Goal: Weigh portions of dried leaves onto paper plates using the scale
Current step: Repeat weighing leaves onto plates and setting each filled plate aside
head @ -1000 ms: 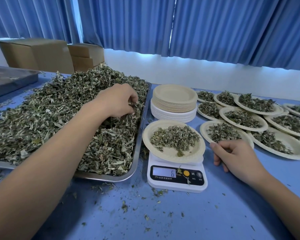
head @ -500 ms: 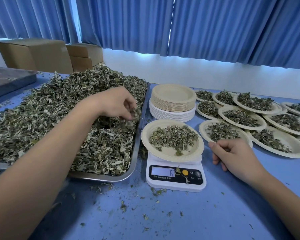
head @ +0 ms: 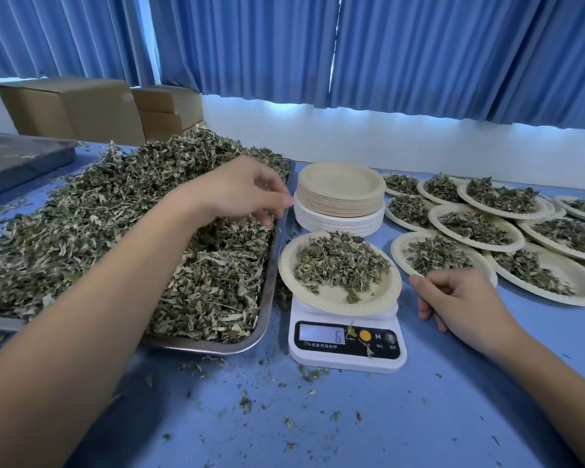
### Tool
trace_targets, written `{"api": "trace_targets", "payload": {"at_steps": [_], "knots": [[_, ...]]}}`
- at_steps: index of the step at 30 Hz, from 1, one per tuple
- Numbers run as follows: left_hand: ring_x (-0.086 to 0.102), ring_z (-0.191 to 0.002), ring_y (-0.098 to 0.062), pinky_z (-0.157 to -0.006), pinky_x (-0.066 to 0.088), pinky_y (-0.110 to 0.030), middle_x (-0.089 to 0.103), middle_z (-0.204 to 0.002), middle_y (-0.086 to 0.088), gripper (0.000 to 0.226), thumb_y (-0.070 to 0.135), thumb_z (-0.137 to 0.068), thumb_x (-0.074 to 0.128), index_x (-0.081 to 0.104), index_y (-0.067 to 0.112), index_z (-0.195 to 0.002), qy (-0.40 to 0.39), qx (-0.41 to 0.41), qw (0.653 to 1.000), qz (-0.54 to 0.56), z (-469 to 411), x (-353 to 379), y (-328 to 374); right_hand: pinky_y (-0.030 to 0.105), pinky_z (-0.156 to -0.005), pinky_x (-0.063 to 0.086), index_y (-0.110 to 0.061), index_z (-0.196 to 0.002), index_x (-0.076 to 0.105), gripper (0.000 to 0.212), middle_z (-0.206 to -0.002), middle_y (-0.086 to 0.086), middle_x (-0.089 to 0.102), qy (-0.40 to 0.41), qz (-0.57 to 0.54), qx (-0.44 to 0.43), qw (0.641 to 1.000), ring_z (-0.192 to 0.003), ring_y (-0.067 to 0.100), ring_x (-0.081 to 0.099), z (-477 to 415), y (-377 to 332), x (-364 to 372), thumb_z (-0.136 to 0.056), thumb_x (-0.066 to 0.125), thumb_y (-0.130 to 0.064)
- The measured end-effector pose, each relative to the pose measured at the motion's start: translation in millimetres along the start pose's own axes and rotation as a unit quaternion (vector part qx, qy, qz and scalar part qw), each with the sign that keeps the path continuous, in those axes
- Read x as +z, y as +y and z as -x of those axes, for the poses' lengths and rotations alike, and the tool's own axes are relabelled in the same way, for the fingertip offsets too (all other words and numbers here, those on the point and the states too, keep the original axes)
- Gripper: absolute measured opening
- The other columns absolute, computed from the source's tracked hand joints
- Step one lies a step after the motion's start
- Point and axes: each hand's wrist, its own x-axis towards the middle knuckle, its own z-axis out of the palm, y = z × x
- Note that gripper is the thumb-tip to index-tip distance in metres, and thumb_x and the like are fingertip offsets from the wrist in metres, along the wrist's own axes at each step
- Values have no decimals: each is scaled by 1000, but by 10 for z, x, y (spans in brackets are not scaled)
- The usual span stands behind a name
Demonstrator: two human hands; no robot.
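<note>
A white digital scale (head: 347, 346) stands at the table's middle and its display reads 6. On it sits a paper plate (head: 321, 300) with a small heap of dried leaves (head: 338, 261). Left of it a metal tray (head: 267, 298) holds a big pile of dried leaves (head: 115, 214). My left hand (head: 240, 190) hovers over the tray's right edge, fingers loosely apart, and I see no leaves in it. My right hand (head: 460, 302) rests on the table just right of the scale, fingers curled, holding nothing.
A stack of unused paper plates (head: 341, 184) stands behind the scale. Several filled plates (head: 473, 228) overlap at the right. Cardboard boxes (head: 71, 109) and a dark tray (head: 14, 160) sit at the back left. Leaf crumbs litter the blue table (head: 318, 417).
My left hand lifted out of the leaf pile, moved right to the tray's edge and spread its fingers. The pinch of leaves seen earlier no longer shows. The right hand stayed still.
</note>
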Motion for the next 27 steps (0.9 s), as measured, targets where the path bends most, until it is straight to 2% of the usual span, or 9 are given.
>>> {"api": "trace_targets", "payload": {"at_steps": [4, 7, 10, 12, 16, 20, 21, 25, 27], "knots": [[73, -69, -10, -70, 56, -31, 76, -82, 4, 16, 34, -92, 71, 73, 17, -92, -107, -105, 969, -199, -61, 17, -287, 27, -47, 46, -16, -58, 62, 47, -58, 5, 67, -1, 4, 2, 1000, -40, 18, 52, -8, 2, 8, -102, 58, -30], [65, -85, -17, -85, 54, -35, 72, -96, -1, 24, 32, -88, 77, 72, 9, -95, -170, -156, 933, -276, -73, 83, -425, 25, -47, 45, -17, -58, 62, 47, -58, 5, 67, -2, 9, 2, 1000, -39, 17, 52, -9, 7, 11, -102, 58, -31], [62, -89, -10, -94, 51, -37, 69, -94, 10, 14, 18, -90, 74, 73, 7, -99, -192, -147, 924, -295, -85, 141, -416, 25, -45, 44, -17, -57, 61, 48, -57, 5, 67, -4, 2, 3, 1000, -40, 18, 51, -16, 18, 10, -103, 58, -31], [60, -82, -3, -92, 50, -35, 66, -84, 18, 13, 8, -90, 71, 73, 0, -100, -184, -126, 928, -299, -106, 176, -422, 25, -46, 44, -17, -57, 62, 48, -57, 5, 67, -6, 2, 1, 1000, -40, 17, 51, -14, 13, 10, -103, 58, -31], [66, -76, -13, -76, 57, -39, 69, -72, 14, 7, 9, -85, 79, 76, 4, -88, -125, -103, 946, -279, -108, 159, -419, 24, -46, 45, -17, -57, 62, 48, -58, 6, 67, -5, 3, 1, 1000, -40, 16, 51, -16, 12, 6, -103, 58, -30], [63, -69, -15, -67, 51, -32, 69, -70, 7, 13, 19, -83, 81, 74, 22, -72, 47, -59, 968, -238, -149, 137, -320, 24, -46, 45, -17, -57, 62, 48, -58, 5, 67, -5, 5, -1, 1000, -39, 16, 51, -15, 3, 7, -103, 58, -30], [63, -68, -14, -67, 52, -33, 70, -72, 6, 12, 21, -82, 81, 73, 23, -74, 36, -59, 969, -237, -146, 140, -299, 24, -46, 45, -17, -57, 62, 48, -58, 5, 67, -5, 5, -2, 1000, -39, 16, 51, -18, 3, 9, -103, 59, -30], [55, -51, -5, -49, 43, -20, 65, -73, 4, 16, 17, -82, 78, 71, 15, -96, -181, -105, 935, -285, -72, 239, -270, 23, -47, 45, -17, -57, 62, 47, -58, 5, 67, -4, 8, -3, 1000, -39, 16, 51, -20, 7, 11, -102, 59, -31], [53, -61, -13, -56, 42, -23, 61, -71, 6, 15, 11, -81, 77, 71, 10, -95, -176, -100, 932, -299, -68, 282, -286, 23, -46, 45, -16, -57, 62, 47, -58, 5, 67, -4, 5, -1, 1000, -39, 16, 51, -17, 5, 11, -102, 59, -31]]}}
